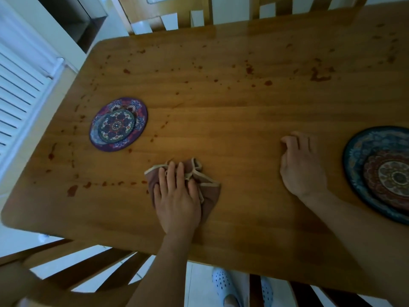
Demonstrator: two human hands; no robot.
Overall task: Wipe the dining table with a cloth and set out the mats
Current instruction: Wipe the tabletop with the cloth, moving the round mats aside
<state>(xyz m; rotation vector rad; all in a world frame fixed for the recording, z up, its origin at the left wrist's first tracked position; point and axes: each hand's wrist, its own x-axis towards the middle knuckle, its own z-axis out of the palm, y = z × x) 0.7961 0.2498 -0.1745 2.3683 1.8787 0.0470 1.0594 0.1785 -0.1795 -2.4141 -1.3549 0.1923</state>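
Two hands on the counter (243, 120): left hand (177, 196) flat atop the pink cloth (210, 191), right hand (302, 171) loosely curled, empty, right of the cloth.

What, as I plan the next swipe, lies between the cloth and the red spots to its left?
Nothing visible: bare table runs from the cloth under the left hand to the red spots. The purple mat lies farther back.

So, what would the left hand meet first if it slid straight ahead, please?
Probably nothing: the left hand, pressing the cloth, faces only red-spotted table; the purple mat sits leftward.
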